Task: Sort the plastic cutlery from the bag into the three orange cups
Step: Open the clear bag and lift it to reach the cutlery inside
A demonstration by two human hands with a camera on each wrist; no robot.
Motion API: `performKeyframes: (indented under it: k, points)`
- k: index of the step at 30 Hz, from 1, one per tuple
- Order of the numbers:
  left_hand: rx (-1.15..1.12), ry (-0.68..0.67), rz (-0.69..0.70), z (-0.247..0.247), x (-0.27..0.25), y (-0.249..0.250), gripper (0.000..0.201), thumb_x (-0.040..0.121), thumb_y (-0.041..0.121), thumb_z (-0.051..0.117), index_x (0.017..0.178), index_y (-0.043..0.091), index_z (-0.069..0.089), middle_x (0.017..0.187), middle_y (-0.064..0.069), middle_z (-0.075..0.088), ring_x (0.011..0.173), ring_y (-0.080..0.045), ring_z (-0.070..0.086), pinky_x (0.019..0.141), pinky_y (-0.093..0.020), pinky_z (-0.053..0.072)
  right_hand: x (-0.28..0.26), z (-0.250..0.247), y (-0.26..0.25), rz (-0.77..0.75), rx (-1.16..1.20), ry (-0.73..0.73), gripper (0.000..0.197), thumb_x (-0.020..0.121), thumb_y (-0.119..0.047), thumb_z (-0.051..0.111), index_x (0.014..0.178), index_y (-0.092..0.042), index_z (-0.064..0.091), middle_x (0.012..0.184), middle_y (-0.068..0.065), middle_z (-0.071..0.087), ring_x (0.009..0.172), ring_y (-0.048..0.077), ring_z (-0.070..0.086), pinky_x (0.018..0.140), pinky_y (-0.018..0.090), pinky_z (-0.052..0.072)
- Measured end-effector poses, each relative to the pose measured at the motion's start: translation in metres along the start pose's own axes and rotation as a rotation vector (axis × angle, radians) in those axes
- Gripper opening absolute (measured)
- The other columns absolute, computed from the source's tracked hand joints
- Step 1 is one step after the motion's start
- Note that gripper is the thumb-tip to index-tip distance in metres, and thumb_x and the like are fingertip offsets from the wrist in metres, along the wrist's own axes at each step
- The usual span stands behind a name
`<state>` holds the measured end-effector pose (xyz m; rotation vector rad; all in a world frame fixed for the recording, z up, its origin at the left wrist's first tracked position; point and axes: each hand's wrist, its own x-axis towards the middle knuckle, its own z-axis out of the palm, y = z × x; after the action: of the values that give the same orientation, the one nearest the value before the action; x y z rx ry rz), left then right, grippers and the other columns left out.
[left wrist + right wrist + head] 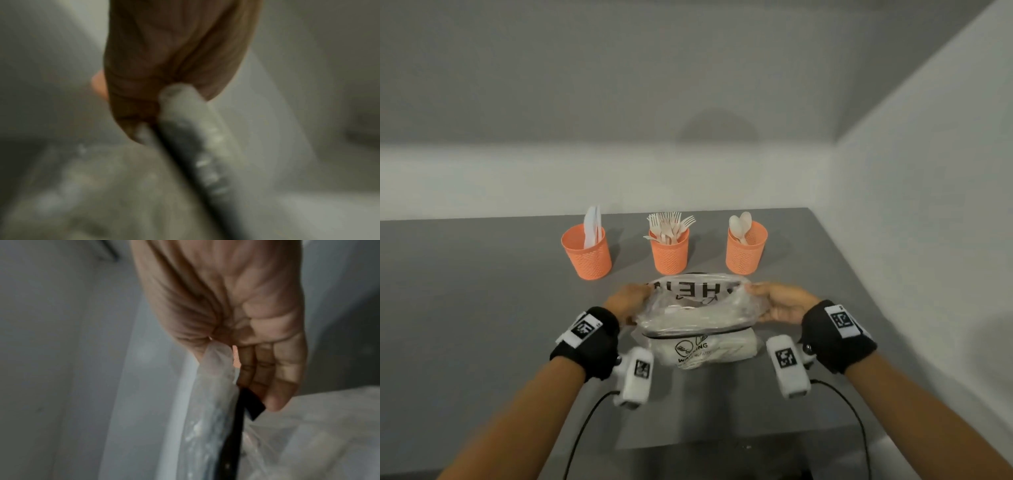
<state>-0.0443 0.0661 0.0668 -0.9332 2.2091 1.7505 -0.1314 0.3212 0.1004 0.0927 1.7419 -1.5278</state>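
Both hands' fingers (758,291) pinched on the bag (698,308) rim, wrists apart.

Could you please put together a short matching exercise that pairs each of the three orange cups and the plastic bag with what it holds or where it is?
Things:
1. left cup
2. middle cup
3. right cup
4. plastic bag

States:
A. holds spoons
B. gripped at both ends by the left hand and right hand
C. holds knives
D. holds forks

Pairs: 1-C, 2-D, 3-A, 4-B
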Motion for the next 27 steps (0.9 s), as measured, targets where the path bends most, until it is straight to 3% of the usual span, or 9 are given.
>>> performKeyframes:
  k: [3, 7, 9, 11, 14, 20, 22, 24, 27]
  points:
    - [-0.437, -0.144, -0.272, -0.004, 0.007, 0.008, 0.028, 0.092, 0.029, 0.054, 0.077, 0.007, 0.062, 0.067, -0.009, 0.064, 0.055, -0.02, 0.059, 0.05, -0.029, 0.055, 0.006, -0.007, -0.008, 0.013, 0.125, -0.013, 0.018, 0.092, -0.009, 0.044, 0.104, -0.007, 0.057, 0.08, 0.009, 0.072, 0.063, 0.02, 0.07, 0.056, 0.033, 0.057]
    - [-0.374, -0.129, -0.234, 0.0, 0.014, 0.023, 0.02, 0.092, 0.023, 0.053, 0.081, 0.009, 0.061, 0.064, -0.009, 0.068, 0.071, -0.026, 0.058, 0.069, -0.034, 0.053, 0.011, 0.002, -0.011, 0.025, 0.296, 0.024, 0.023, 0.066, -0.002, 0.033, 0.079, -0.004, 0.051, 0.06, 0.01, 0.066, 0.053, 0.023, 0.066, 0.049, 0.026, 0.054]
    - [-0.303, -0.127, -0.213, 0.005, 0.012, 0.025, 0.018, 0.094, 0.013, 0.046, 0.089, 0.009, 0.062, 0.075, -0.013, 0.066, 0.078, -0.028, 0.056, 0.078, -0.038, 0.05, 0.008, 0.014, -0.008, -0.005, 0.391, 0.054, 0.015, 0.056, -0.004, 0.03, 0.064, -0.006, 0.042, 0.06, 0.014, 0.059, 0.064, 0.028, 0.058, 0.061, 0.034, 0.05]
    - [-0.368, -0.103, -0.241, 0.008, 0.011, 0.018, 0.025, 0.095, 0.011, 0.041, 0.084, 0.009, 0.063, 0.063, -0.014, 0.067, 0.069, -0.03, 0.057, 0.06, -0.034, 0.054, 0.013, 0.019, -0.001, -0.023, 0.405, 0.082, 0.018, 0.067, -0.005, 0.031, 0.07, -0.003, 0.048, 0.072, 0.016, 0.057, 0.072, 0.026, 0.052, 0.067, 0.034, 0.045]
    - [-0.491, 0.022, -0.222, 0.009, 0.018, 0.003, 0.033, 0.097, 0.031, 0.042, 0.09, 0.006, 0.063, 0.077, -0.014, 0.068, 0.069, -0.027, 0.063, 0.061, -0.033, 0.055, 0.015, 0.02, 0.004, -0.108, 0.054, 0.114, 0.04, 0.098, -0.034, 0.031, 0.118, -0.007, 0.053, 0.106, 0.007, 0.061, 0.091, 0.02, 0.057, 0.087, 0.035, 0.045]
    - [0.422, 0.122, 0.012, -0.003, -0.013, -0.006, 0.059, 0.082, 0.062, 0.052, 0.051, 0.012, 0.047, 0.05, -0.004, 0.05, 0.043, -0.017, 0.044, 0.05, -0.023, 0.037, 0.004, 0.002, 0.006, -0.112, -0.841, 0.229, 0.065, 0.089, -0.062, 0.034, 0.105, -0.007, 0.065, 0.094, 0.004, 0.062, 0.088, 0.02, 0.059, 0.089, 0.031, 0.043]
    - [0.563, 0.085, -0.01, -0.004, -0.021, -0.01, 0.056, 0.085, 0.055, 0.054, 0.052, 0.01, 0.051, 0.049, -0.003, 0.054, 0.04, -0.014, 0.045, 0.045, -0.021, 0.036, 0.007, 0.002, 0.008, -0.065, -0.826, 0.223, 0.057, 0.089, -0.06, 0.039, 0.072, -0.009, 0.06, 0.058, 0.0, 0.06, 0.054, 0.011, 0.058, 0.061, 0.021, 0.047]
    - [0.443, 0.016, -0.052, -0.001, -0.024, -0.015, 0.045, 0.088, 0.036, 0.06, 0.054, 0.007, 0.053, 0.039, 0.0, 0.052, 0.031, -0.01, 0.043, 0.037, -0.018, 0.035, 0.009, 0.005, 0.009, 0.012, -0.61, 0.176, 0.043, 0.093, -0.044, 0.048, 0.067, -0.009, 0.048, 0.036, -0.003, 0.05, 0.027, 0.005, 0.044, 0.034, 0.015, 0.038]
    - [-0.027, -0.029, -0.172, 0.003, -0.034, -0.016, 0.018, 0.09, 0.01, 0.059, 0.078, -0.003, 0.054, 0.054, -0.011, 0.059, 0.029, -0.009, 0.053, 0.032, -0.016, 0.044, 0.01, 0.004, 0.013, 0.096, -0.087, 0.111, 0.01, 0.095, -0.011, 0.05, 0.092, -0.001, 0.051, 0.072, 0.013, 0.063, 0.039, 0.013, 0.062, 0.039, 0.023, 0.053]
